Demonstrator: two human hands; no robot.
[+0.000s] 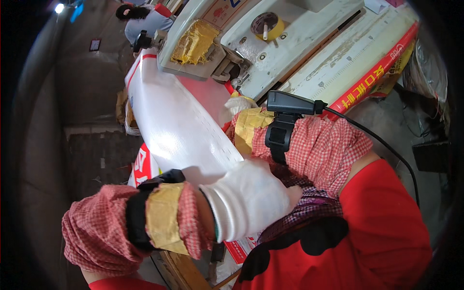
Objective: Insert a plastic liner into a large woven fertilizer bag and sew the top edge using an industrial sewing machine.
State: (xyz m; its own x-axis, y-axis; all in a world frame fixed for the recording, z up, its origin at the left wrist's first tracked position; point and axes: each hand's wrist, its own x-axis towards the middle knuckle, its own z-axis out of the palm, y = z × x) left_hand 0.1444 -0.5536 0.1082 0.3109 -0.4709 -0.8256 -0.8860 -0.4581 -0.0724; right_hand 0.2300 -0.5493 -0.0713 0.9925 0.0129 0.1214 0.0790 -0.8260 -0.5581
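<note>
A white woven plastic sack (179, 121) with a red stripe hangs from the sewing machine (227, 65), and a line of stitch holes runs along its edge. My left hand (253, 198), in a white knit glove, is closed on the sack's near corner, close to my body. Farther up, my right hand (238, 105), gloved too, lies at the sack's reddish part beside the machine's foot. My right sleeve hides most of that hand, so its fingers cannot be made out. Yellow tape and black straps wrap both checked sleeve covers.
On the machine bed stands a yellow tape roll (267, 26) around a pale peg. A black cable (386, 140) runs from the device on my right wrist. Red-and-white printed sacking (144, 164) lies below left. Another person (145, 24) is at the back left.
</note>
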